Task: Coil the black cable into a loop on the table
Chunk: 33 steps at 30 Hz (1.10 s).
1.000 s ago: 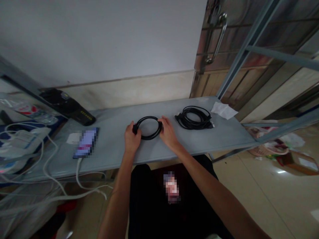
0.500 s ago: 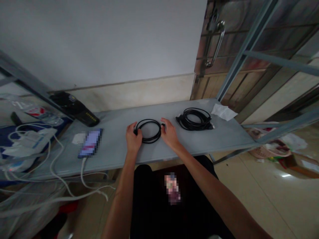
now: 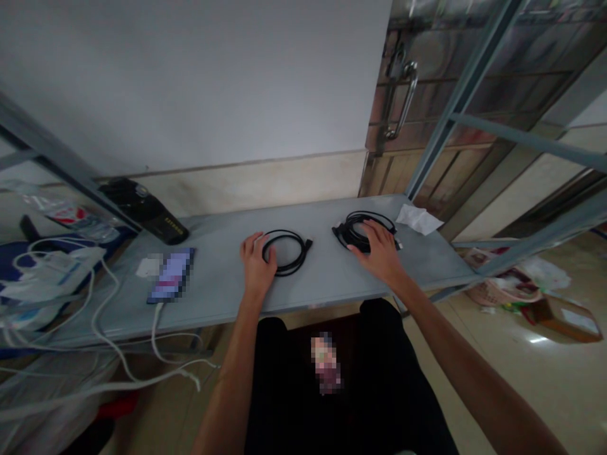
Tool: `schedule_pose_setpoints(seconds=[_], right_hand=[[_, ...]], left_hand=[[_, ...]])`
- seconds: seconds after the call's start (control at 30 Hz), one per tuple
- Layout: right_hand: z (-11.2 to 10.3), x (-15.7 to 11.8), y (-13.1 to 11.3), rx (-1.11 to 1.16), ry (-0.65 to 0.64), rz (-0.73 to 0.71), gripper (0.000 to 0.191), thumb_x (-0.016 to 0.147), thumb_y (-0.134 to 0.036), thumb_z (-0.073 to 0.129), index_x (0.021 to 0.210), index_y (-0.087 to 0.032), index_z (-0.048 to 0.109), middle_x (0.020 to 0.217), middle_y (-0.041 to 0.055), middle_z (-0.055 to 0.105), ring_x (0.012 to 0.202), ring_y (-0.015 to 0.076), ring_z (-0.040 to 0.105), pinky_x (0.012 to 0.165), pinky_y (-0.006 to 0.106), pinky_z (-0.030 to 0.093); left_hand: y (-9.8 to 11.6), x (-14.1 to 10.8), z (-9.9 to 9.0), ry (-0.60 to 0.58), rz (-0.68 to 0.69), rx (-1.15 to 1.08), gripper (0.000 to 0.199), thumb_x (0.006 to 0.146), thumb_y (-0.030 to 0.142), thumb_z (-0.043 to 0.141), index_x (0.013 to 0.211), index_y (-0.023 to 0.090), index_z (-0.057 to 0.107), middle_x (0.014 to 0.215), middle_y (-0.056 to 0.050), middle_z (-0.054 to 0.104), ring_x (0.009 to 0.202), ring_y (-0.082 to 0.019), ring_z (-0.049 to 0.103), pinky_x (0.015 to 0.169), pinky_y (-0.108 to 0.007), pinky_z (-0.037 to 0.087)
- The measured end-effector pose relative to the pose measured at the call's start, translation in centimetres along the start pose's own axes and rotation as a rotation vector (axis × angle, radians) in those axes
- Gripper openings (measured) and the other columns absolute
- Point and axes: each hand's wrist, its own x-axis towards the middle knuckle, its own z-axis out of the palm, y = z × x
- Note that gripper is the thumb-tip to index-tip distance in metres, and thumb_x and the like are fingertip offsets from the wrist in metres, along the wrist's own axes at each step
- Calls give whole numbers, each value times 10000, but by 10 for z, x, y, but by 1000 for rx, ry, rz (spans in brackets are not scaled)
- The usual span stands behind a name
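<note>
A single coiled black cable [image 3: 303,258] lies on the grey table [image 3: 213,278], its plug end pointing right. At the coil's left edge rests my left hand [image 3: 258,262], fingers curved and apart, touching the loop. My right hand [image 3: 379,253] is spread over a thicker bundle of coiled black cables [image 3: 348,235] on the right of the table. Its thumb and fingers are apart, and part of the bundle is hidden beneath them.
A black bottle [image 3: 147,212] lies at the back left, with a phone [image 3: 173,275] in front of it. White cords and a power strip [image 3: 71,268] crowd the left end. Crumpled white paper [image 3: 420,219] sits at the right end, near a metal frame post [image 3: 439,136].
My right hand has left the single coil and moved right onto the cable bundle. My left hand stays at the single coil. The view has shifted slightly.
</note>
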Motion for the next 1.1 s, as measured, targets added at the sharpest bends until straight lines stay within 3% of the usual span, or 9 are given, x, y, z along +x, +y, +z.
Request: schedule_pose_setpoints(seconds=[0.07, 0.2, 0.3, 0.4, 0.6, 0.77, 1.1], right_hand=[[-3, -10, 22, -87, -53, 16, 653, 1072, -607, 672, 1541, -156, 624, 1581, 242, 646, 1523, 440, 557, 1297, 630, 426], [2, -23, 39, -115, -131, 6, 541, 1117, -577, 600, 1462, -168, 677, 1398, 217, 740, 1393, 420, 626, 1241, 605, 456], [2, -24, 39, -102, -143, -12, 458, 1147, -528, 559, 1412, -182, 701, 1349, 205, 753, 1338, 398, 646, 1198, 563, 478], [1, -23, 38, -104, -139, -19, 433, 1155, -531, 558, 1361, -185, 716, 1326, 201, 759, 1299, 390, 661, 1170, 545, 492], [-1, -24, 39, -137, -125, -13, 455, 1157, -572, 557, 1333, -185, 721, 1277, 190, 778, 1250, 388, 682, 1157, 541, 497], [-3, -23, 39, -132, -119, -2, 443, 1150, -566, 579, 1323, -187, 730, 1267, 185, 779, 1251, 372, 696, 1158, 529, 509], [-4, -21, 38, -96, -97, 9, 480, 1153, -592, 562, 1295, -172, 745, 1245, 177, 782, 1263, 366, 689, 1179, 538, 503]], left_hand=[[9, -1, 2, -100, 70, -13, 251, 1053, 278, 660, 1280, 241, 759, 1401, -162, 718, 1403, -376, 611, 1289, -628, 416], [20, -7, 6, -294, 123, -57, 190, 1067, 292, 646, 1202, 262, 776, 1242, -142, 765, 1216, -349, 707, 1152, -562, 540], [23, -11, 7, -369, 139, -28, 221, 1027, 462, 772, 1114, 258, 768, 1024, -108, 756, 987, -317, 729, 989, -490, 602], [24, -12, 6, -425, 167, -20, 387, 920, 609, 887, 1007, 259, 745, 971, -89, 746, 925, -300, 727, 916, -442, 611], [25, -10, 7, -432, 164, -25, 259, 1025, 493, 761, 911, 264, 724, 938, -93, 744, 871, -278, 729, 863, -414, 619], [24, -10, 12, -431, 159, -2, 150, 1042, 400, 721, 1047, 255, 759, 1063, -121, 780, 968, -308, 761, 911, -441, 636], [19, -9, 16, -431, 180, -64, 190, 1069, 332, 683, 1210, 233, 763, 1219, -157, 762, 1169, -350, 750, 1096, -527, 619]])
